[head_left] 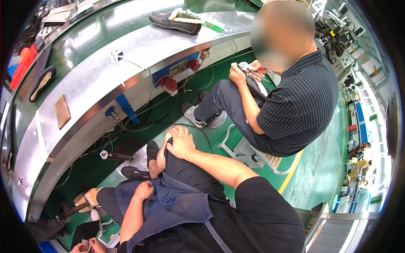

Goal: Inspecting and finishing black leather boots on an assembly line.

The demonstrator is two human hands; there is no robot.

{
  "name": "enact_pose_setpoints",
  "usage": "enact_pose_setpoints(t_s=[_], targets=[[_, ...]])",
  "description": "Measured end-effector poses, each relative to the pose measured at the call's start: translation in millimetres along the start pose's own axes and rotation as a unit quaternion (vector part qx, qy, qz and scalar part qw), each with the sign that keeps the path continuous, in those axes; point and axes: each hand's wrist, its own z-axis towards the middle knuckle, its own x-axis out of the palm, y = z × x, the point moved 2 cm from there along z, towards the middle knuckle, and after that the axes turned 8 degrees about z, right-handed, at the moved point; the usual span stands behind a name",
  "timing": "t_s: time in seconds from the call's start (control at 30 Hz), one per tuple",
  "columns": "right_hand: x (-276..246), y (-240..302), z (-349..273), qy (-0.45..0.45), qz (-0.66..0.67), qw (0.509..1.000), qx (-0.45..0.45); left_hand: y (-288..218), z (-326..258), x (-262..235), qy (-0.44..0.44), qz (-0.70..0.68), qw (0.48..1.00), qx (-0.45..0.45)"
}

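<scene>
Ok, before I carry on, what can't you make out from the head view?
In the head view:
- Left hand: fingers curl against the navy apron; anything inside them is hidden.
- Right hand: its palm is hidden against the knee.
- Dark shoe at right: partly covered by the seated co-worker's hands.
- Lower-left person's hands: cut off by the lower edge.
- Far-right yellow shape: too small to identify.
</scene>
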Motion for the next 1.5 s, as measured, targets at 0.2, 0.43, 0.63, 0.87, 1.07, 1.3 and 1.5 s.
enact_pose_setpoints(t_s=[0.2, 0.43, 0.63, 0.87, 1.07, 1.3, 1.5], targets=[[-1, -1, 0, -0.008, 0.008, 1.000, -0.004, -6, -4, -4, -0.007, 0.004, 1.000, -0.001], [2, -1, 1, -0.013, 0.013, 1.000, -0.007, -3, -3, -2, -0.012, 0.005, 1.000, -0.002], [2, -2, 2, -0.015, 0.011, 1.000, -0.009, 4, 3, 5, -0.043, -0.001, 0.999, 0.029], [4, 1, 3, -0.007, 0.005, 1.000, -0.009, 4, 0, 6, -0.048, -0.008, 0.998, 0.031], [3, -5, 2, -0.013, 0.006, 1.000, -0.001, 2, 2, 5, -0.043, 0.005, 0.999, 0.034], [2, -4, 3, -0.012, 0.007, 1.000, -0.002, 3, 1, 5, -0.048, 0.002, 0.998, 0.038], [2, -6, 4, -0.013, 0.008, 1.000, -0.006, 2, 4, 4, -0.036, 0.003, 0.999, 0.031]])
